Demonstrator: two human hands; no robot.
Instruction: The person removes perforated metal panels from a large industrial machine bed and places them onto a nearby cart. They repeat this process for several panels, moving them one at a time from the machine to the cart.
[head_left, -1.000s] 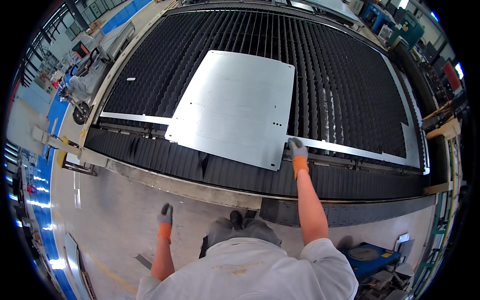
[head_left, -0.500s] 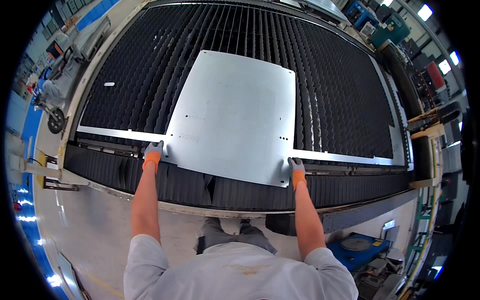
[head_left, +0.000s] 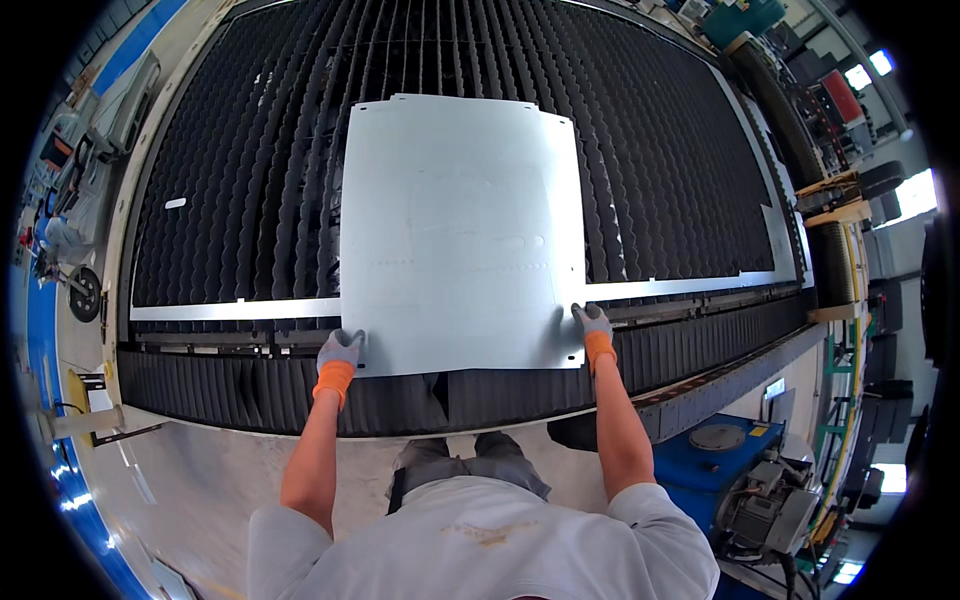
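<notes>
A large pale metal sheet (head_left: 460, 220) with small holes along its edges is held in front of me, over the near part of a dark slatted cutting bed (head_left: 680, 180). My left hand (head_left: 342, 350), in a grey glove with an orange cuff, grips its near left edge, thumb on top. On the opposite edge, near the right corner, my gloved right hand (head_left: 594, 325) is closed the same way. The fingers beneath the sheet are hidden. Thin strips of leftover metal (head_left: 690, 287) lie along the bed's near edge on both sides of the sheet.
Black pleated covers (head_left: 240, 385) run along the bed's front. A small light offcut (head_left: 176, 203) rests on the slats at left. Below the bed's right side stands a blue machine with a motor (head_left: 768, 500). A wheeled item (head_left: 85, 293) is on the floor at left.
The sheet has turned slightly and now sits straighter in front of me. My left hand has moved nearer and a little right with its edge; both hands keep their grip.
</notes>
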